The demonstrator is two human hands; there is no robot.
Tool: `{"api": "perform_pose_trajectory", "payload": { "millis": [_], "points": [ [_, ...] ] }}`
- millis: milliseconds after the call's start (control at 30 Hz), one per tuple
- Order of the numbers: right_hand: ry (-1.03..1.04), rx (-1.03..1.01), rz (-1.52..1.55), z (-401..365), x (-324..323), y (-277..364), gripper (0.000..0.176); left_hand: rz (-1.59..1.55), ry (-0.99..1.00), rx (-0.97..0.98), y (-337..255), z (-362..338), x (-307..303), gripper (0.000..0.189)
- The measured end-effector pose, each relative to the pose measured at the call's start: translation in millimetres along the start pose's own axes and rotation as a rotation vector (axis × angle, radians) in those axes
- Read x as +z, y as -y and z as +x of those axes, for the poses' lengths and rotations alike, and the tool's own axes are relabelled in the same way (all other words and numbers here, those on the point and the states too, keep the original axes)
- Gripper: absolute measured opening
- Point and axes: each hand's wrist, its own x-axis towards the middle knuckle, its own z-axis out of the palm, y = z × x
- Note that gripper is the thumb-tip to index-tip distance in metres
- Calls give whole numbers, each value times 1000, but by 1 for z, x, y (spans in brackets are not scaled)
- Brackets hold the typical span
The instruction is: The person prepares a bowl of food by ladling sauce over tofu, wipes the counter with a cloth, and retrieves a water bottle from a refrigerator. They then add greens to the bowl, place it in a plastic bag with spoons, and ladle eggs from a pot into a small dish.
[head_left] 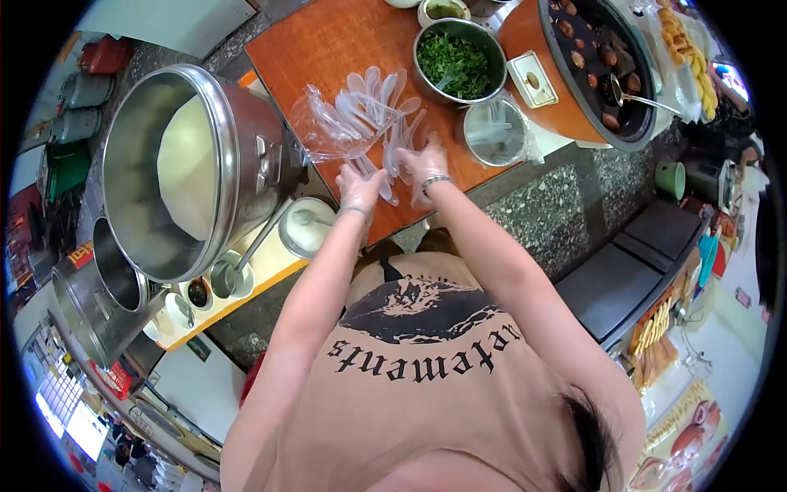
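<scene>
Clear plastic spoons (pixel 385 98) lie in a loose pile on the orange-brown wooden tabletop (pixel 303 45), partly in a thin clear plastic bag (pixel 320 135). Both hands wear transparent disposable gloves. My left hand (pixel 358 189) is closed at the near edge of the pile, around spoon handles; its exact grip is partly hidden. On the other side, my right hand (pixel 426 162) has its thumb and fingers apart, with the thumb touching the spoons between the hands. A clear, round plastic tub (pixel 494 133) stands just right of my right hand.
Behind the tub sits a metal bowl of chopped greens (pixel 459 61). A large pot of dark broth with eggs (pixel 602 66) is at right, a ladle in it. At left stand a big steel pot (pixel 229 164) and a white-filled container (pixel 305 230) with a spoon.
</scene>
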Motion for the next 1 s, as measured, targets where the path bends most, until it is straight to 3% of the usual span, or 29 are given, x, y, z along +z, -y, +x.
{"api": "perform_pose_trajectory", "payload": {
  "millis": [100, 167, 233, 300, 433, 500, 567, 667, 700, 733, 767, 800, 867, 967, 1000],
  "points": [
    [-62, -61, -185, -16, 4, 33, 73, -11, -18, -17, 2, 16, 20, 77],
    [62, -85, -132, -6, 12, 31, 70, -259, 30, 65, 10, 34, 35, 69],
    [88, -42, -132, 7, 19, 28, 60, -240, 16, 59, 10, 41, 41, 58],
    [407, 32, -46, 19, 18, 20, 46, -377, 292, -59, -10, 31, 24, 51],
    [357, 99, 222, 13, 24, 9, 34, -610, 347, -55, -16, 11, 26, 45],
    [283, -62, 290, 0, 18, 13, 26, -720, 282, 158, -22, -2, 22, 44],
    [211, -141, 346, -16, 9, 20, 27, -689, 280, 239, -28, -18, 19, 45],
    [106, -327, 449, -41, -36, 46, 25, -559, 156, 542, -38, -35, 26, 49],
    [64, -431, 494, -50, -57, 60, 20, -561, 152, 543, -57, -47, 27, 49],
    [69, -413, 636, -57, -80, 74, 13, -481, 110, 670, -83, -60, 25, 50],
    [43, -506, 711, -56, -99, 78, 12, -396, 67, 790, -107, -73, 25, 51],
    [65, -593, 703, -60, -130, 91, 14, -395, 60, 786, -127, -84, 27, 51],
    [93, -686, 696, -56, -173, 93, 16, -394, 186, 986, -162, -92, 39, 49],
    [-9, -724, 710, -28, -190, 69, 26, -464, 283, 961, -179, -75, 86, 50],
    [-24, -638, 745, -16, -187, 55, 30, -383, 223, 908, -170, -59, 109, 49]
  ]
}}
